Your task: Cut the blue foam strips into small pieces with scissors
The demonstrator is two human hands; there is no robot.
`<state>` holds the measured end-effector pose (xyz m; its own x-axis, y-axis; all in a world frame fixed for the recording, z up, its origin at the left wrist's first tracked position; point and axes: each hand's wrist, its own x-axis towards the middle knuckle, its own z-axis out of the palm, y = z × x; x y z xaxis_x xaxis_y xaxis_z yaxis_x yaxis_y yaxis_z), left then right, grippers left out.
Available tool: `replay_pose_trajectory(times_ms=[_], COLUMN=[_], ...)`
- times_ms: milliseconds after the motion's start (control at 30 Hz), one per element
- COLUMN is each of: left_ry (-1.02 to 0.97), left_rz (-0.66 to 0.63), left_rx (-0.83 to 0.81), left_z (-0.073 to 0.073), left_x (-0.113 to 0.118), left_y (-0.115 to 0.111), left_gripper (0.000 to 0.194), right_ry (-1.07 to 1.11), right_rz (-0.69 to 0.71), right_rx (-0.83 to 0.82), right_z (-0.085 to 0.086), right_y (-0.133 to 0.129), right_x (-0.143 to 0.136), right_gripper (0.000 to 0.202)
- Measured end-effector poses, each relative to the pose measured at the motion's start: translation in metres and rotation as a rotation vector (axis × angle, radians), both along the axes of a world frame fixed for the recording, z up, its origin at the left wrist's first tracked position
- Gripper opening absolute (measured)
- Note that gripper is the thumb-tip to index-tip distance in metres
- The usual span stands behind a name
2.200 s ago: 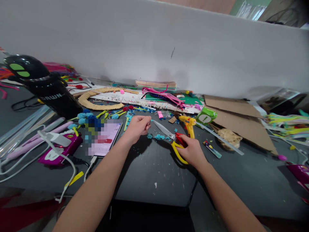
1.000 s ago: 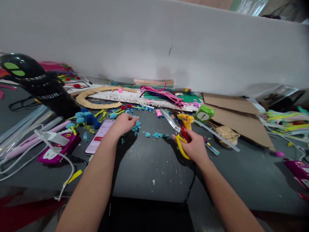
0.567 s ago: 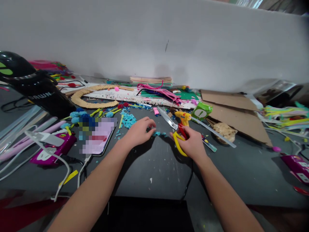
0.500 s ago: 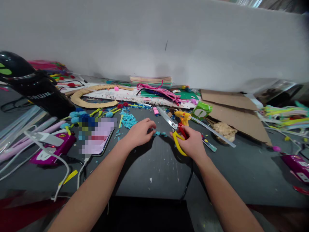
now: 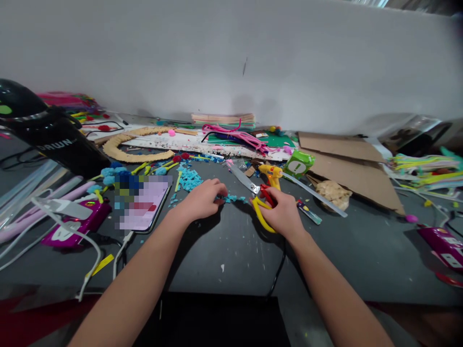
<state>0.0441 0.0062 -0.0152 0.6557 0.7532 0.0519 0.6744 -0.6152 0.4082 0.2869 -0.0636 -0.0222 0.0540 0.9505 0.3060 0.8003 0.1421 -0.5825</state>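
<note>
My right hand [image 5: 285,212] grips the red and yellow handles of a pair of scissors [image 5: 246,179], whose closed blades point up and left over the table. My left hand [image 5: 203,198] is low over the grey table, its fingers curled at the left end of a short row of blue cut bits [image 5: 235,198]; whether a bit is between its fingertips is hidden. A larger pile of blue bits [image 5: 190,177] lies just behind and left of that hand. Close behind the scissor handles stands a yellow glue gun [image 5: 272,174] with a clear stick in it.
A phone [image 5: 148,205] with a white cable, a purple box [image 5: 77,224] and a black bottle [image 5: 61,137] are at the left. Cardboard [image 5: 347,173], a beige lump [image 5: 332,194] and a green packet [image 5: 298,164] are at the right. Pink pipe cleaners [image 5: 235,136] lie behind.
My left hand has moved slightly left and its fingers have curled down toward the table. More blue bits show between my hands. The scissors stay in my right hand. The view has shifted slightly.
</note>
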Motion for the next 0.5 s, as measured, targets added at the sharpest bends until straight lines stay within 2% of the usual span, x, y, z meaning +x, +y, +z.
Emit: replay_pose_trajectory(times_ms=[300, 500], left_ry=[0.022, -0.045], left_rz=[-0.022, -0.021], left_rx=[0.019, -0.01], left_z=[-0.0001, -0.0009], left_x=[0.0049, 0.0063], left_y=[-0.0019, -0.0007], left_gripper=[0.014, 0.009], right_ry=[-0.006, -0.011], right_rz=[0.004, 0.008], right_rx=[0.001, -0.009], right_z=[-0.0002, -0.0013], right_y=[-0.001, -0.0005], right_x=[-0.0001, 0.0012], right_gripper=[0.022, 0.025])
